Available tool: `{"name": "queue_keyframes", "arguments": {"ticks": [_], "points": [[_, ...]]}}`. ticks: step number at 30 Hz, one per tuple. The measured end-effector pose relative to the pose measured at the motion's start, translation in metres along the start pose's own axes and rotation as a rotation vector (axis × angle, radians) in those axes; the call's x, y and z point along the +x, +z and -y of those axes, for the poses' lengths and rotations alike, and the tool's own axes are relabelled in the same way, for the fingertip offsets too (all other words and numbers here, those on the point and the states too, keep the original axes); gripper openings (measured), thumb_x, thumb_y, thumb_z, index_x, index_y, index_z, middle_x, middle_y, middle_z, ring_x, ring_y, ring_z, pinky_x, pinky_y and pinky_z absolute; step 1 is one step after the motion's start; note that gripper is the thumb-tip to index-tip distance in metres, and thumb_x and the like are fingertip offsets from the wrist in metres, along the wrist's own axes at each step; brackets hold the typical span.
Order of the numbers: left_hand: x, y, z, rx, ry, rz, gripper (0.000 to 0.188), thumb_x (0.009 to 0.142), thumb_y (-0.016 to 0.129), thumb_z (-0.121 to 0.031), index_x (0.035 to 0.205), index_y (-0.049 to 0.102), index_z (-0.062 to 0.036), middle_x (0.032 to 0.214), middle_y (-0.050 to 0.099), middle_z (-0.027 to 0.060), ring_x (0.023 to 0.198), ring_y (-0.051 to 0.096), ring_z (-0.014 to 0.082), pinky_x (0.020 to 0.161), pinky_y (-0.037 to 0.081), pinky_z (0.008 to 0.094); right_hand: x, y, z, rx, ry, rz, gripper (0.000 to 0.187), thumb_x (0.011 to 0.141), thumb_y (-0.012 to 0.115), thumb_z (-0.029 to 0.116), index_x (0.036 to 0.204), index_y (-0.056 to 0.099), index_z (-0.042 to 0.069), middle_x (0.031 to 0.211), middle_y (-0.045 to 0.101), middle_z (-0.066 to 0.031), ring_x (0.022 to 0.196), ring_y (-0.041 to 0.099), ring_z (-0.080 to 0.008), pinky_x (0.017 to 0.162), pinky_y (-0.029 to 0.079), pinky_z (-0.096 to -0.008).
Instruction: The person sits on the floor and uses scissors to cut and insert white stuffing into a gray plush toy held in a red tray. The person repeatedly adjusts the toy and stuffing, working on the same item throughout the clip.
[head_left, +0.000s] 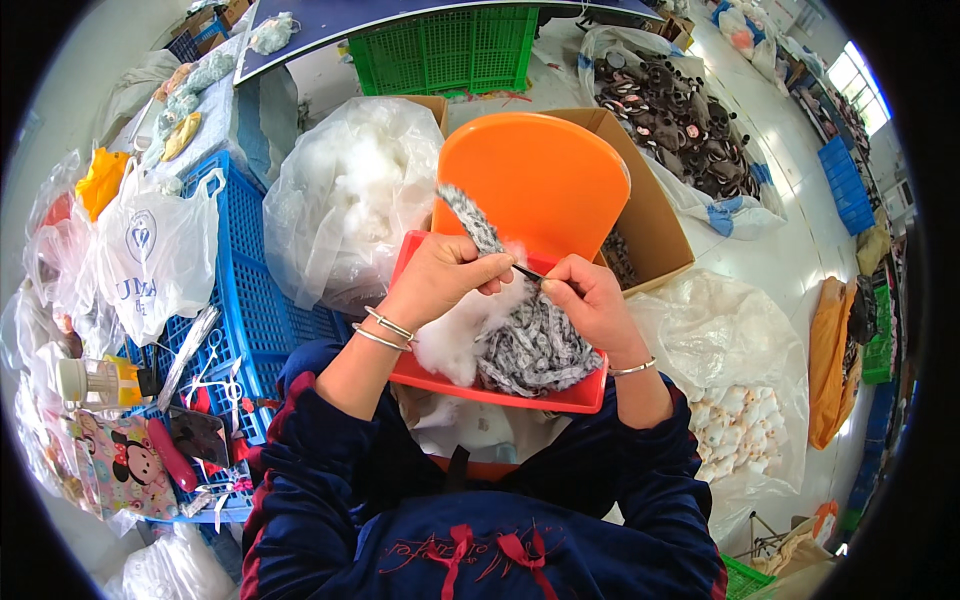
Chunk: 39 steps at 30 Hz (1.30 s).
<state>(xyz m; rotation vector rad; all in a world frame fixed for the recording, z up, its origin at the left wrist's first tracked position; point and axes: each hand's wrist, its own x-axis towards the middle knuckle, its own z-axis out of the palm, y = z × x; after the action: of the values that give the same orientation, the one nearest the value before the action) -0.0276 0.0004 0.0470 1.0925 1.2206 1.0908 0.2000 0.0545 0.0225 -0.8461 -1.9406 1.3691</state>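
Observation:
My left hand [450, 278] pinches a narrow, fuzzy grey-and-white plush strip [470, 218], whose free end points up and away. In the fingertips of my right hand [600, 305] is a thin dark stick-like tool [527, 272]. Its tip reaches the strip's near end at my left fingers, which hide whether it is inside. Both hands are above a red plastic tray [480, 396] on my lap. White fluffy stuffing [448, 342] lies in the tray's left part, and a heap of similar grey plush strips [538, 350] fills its right part.
An orange chair [535, 175] stands just beyond the tray, before a cardboard box [655, 215]. A clear bag of stuffing [350, 190] is at the left, beside blue crates [250, 270]. At the right lie a bag of small pale pieces [740, 430] and a sack of dark plush items [670, 120].

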Motion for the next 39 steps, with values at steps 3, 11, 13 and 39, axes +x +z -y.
{"name": "queue_keyframes", "arguments": {"ticks": [3, 11, 13, 39], "points": [[0.0, -0.001, 0.0, 0.049, 0.033, 0.03, 0.032, 0.089, 0.069, -0.03, 0.081, 0.071, 0.0007, 0.075, 0.069, 0.0042, 0.067, 0.062, 0.0064, 0.063, 0.051, 0.0211, 0.002, -0.003, 0.005, -0.101, -0.042, -0.023, 0.011, 0.088, 0.064, 0.007, 0.083, 0.058, 0.0, 0.065, 0.054, -0.0009, 0.059, 0.048, -0.0075, 0.053, 0.037, -0.0238], [0.001, -0.008, 0.004, 0.102, 0.052, -0.026, 0.034, 0.091, 0.066, -0.028, 0.076, 0.068, 0.002, 0.069, 0.065, 0.0016, 0.065, 0.061, 0.0067, 0.06, 0.048, 0.0214, 0.003, -0.004, 0.013, -0.194, -0.077, -0.054, 0.01, 0.087, 0.065, 0.007, 0.083, 0.059, 0.0, 0.066, 0.056, -0.0033, 0.058, 0.05, -0.0085, 0.053, 0.04, -0.0244], [0.001, -0.01, 0.002, 0.15, 0.04, -0.046, 0.029, 0.09, 0.066, -0.024, 0.077, 0.068, 0.0018, 0.07, 0.065, 0.0015, 0.065, 0.06, 0.0064, 0.059, 0.046, 0.0214, 0.001, -0.004, 0.011, -0.182, -0.077, -0.053, 0.01, 0.087, 0.065, 0.007, 0.084, 0.059, 0.0, 0.066, 0.056, -0.003, 0.058, 0.05, -0.0084, 0.053, 0.04, -0.0244], [-0.002, 0.021, 0.016, -0.307, 0.184, -0.252, 0.024, 0.098, 0.056, -0.022, 0.093, 0.068, -0.0012, 0.062, 0.052, -0.0006, 0.06, 0.056, 0.0097, 0.053, 0.037, 0.0209, -0.005, 0.051, 0.003, 0.408, 0.117, -0.108, 0.015, 0.098, 0.056, 0.014, 0.088, 0.052, 0.003, 0.07, 0.049, 0.0036, 0.063, 0.042, -0.003, 0.055, 0.036, -0.0199]]}}
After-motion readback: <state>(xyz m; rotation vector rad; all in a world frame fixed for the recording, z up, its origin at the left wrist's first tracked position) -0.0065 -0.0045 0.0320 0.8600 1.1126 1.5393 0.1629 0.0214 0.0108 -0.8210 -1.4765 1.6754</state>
